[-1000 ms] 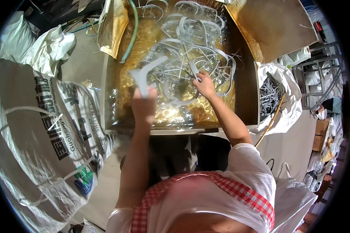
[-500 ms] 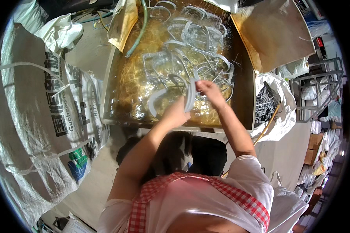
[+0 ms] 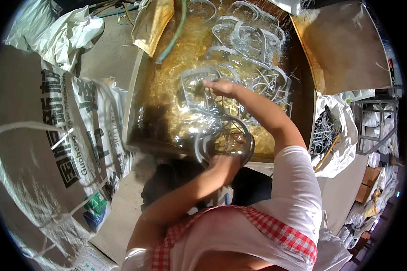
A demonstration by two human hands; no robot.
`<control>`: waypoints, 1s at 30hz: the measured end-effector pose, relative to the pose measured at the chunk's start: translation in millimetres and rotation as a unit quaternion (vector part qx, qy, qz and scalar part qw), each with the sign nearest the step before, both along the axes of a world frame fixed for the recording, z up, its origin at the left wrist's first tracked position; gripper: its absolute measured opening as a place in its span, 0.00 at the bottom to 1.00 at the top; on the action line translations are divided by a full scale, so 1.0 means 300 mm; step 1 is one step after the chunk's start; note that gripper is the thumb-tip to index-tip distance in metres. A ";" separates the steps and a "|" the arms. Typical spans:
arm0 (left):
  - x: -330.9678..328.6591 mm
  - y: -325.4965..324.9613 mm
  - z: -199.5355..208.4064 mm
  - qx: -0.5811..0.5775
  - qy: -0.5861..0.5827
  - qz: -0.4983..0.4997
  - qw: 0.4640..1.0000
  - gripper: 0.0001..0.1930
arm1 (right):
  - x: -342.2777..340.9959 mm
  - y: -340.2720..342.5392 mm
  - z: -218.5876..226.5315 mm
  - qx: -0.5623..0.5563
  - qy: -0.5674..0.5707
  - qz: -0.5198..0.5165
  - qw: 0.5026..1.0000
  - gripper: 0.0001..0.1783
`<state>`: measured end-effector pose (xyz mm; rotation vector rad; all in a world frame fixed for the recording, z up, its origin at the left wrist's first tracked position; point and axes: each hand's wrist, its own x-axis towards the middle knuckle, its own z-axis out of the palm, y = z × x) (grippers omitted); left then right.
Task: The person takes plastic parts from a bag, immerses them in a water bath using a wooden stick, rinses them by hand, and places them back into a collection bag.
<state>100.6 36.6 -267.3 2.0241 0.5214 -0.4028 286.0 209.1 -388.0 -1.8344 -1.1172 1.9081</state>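
My left hand [image 3: 226,166] is closed on a bundle of curved plastic strips [image 3: 249,140] at the near edge of a water-filled tank [image 3: 133,108]. The strips bow up into a ring above my fist, and their held ends are hidden by my fingers. Farther out, my right hand [image 3: 224,88] reaches over the water with its fingers pinched at the side of a clear plastic loop [image 3: 196,72]. Exactly how the fingertips meet that loop is hard to see. More clear plastic loops [image 3: 262,43] lie in the water toward the far right, with several thin sticks [image 3: 267,83] nearby.
A green hose [image 3: 174,38] hangs into the tank's far left. Stained boards [image 3: 343,49] flank its far corners. Large white woven sacks [image 3: 27,117] crowd the left. Right of the tank stands an open sack [image 3: 343,149] of thin strips, beside a metal rack [image 3: 380,122].
My left hand has drawn the curved strips nearer to me, to the tank's near edge. My right hand has left those strips and moved farther out to another loop. The view has shifted slightly.
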 end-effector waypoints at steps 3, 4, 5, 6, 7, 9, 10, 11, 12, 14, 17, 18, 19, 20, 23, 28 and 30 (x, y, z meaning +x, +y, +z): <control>-0.006 -0.095 -0.059 0.121 -0.083 0.015 0.989 0.11 | -0.117 -0.019 -0.064 -0.021 -0.023 -0.021 0.999 0.45; -0.006 -0.097 -0.037 0.109 -0.065 0.032 0.991 0.11 | -0.163 -0.030 -0.025 -0.024 -0.018 -0.053 0.998 0.47; -0.004 -0.103 -0.029 0.097 -0.049 0.048 0.993 0.10 | -0.204 -0.042 0.017 -0.026 -0.012 -0.086 0.996 0.48; -0.003 -0.117 -0.034 0.109 -0.043 0.046 0.992 0.10 | -0.244 -0.054 0.059 -0.026 -0.007 -0.121 0.992 0.50; 0.002 -0.130 -0.037 0.122 -0.038 0.045 0.991 0.09 | -0.279 -0.059 0.104 -0.005 -0.048 -0.145 0.988 0.49; 0.007 -0.140 -0.044 0.129 -0.035 0.040 0.990 0.09 | -0.283 -0.031 -0.004 -0.011 -0.129 -0.139 0.982 0.48; 0.006 -0.141 -0.045 0.123 -0.037 0.038 0.991 0.09 | -0.319 -0.034 0.018 0.016 -0.181 -0.112 0.977 0.46; 0.010 -0.142 -0.047 0.119 -0.037 0.033 0.992 0.10 | -0.374 -0.041 0.064 0.046 -0.230 -0.089 0.968 0.44; 0.015 -0.146 -0.050 0.135 -0.019 0.000 0.991 0.08 | -0.423 -0.038 0.088 0.075 -0.279 -0.067 0.955 0.42; 0.029 -0.157 -0.039 0.168 0.011 -0.068 0.983 0.06 | -0.464 -0.036 -0.061 0.096 -0.337 -0.044 0.936 0.45; 0.015 -0.203 -0.138 0.135 -0.103 0.052 0.984 0.05 | -0.494 -0.040 -0.138 0.126 -0.296 -0.072 0.944 0.51; 0.017 -0.218 -0.152 0.140 -0.097 0.052 0.984 0.05 | -0.481 -0.029 -0.181 0.098 -0.275 -0.080 0.953 0.49; 0.022 -0.209 -0.134 0.145 -0.079 0.037 0.986 0.04 | -0.456 -0.019 -0.199 0.067 -0.257 -0.087 0.960 0.48; 0.023 -0.197 -0.117 0.151 -0.059 0.021 0.986 0.04 | -0.436 -0.008 -0.216 0.035 -0.238 -0.094 0.966 0.47; 0.025 -0.184 -0.103 0.154 -0.039 0.009 0.987 0.05 | -0.422 0.016 -0.167 0.024 -0.340 -0.056 0.938 0.41; 0.020 -0.170 -0.078 0.149 -0.026 -0.011 0.988 0.05 | -0.402 -0.046 -0.059 0.081 -0.382 -0.140 0.910 0.43; 0.018 -0.171 -0.071 0.154 -0.017 -0.038 0.987 0.05 | -0.335 -0.069 -0.164 0.092 -0.184 -0.177 0.962 0.30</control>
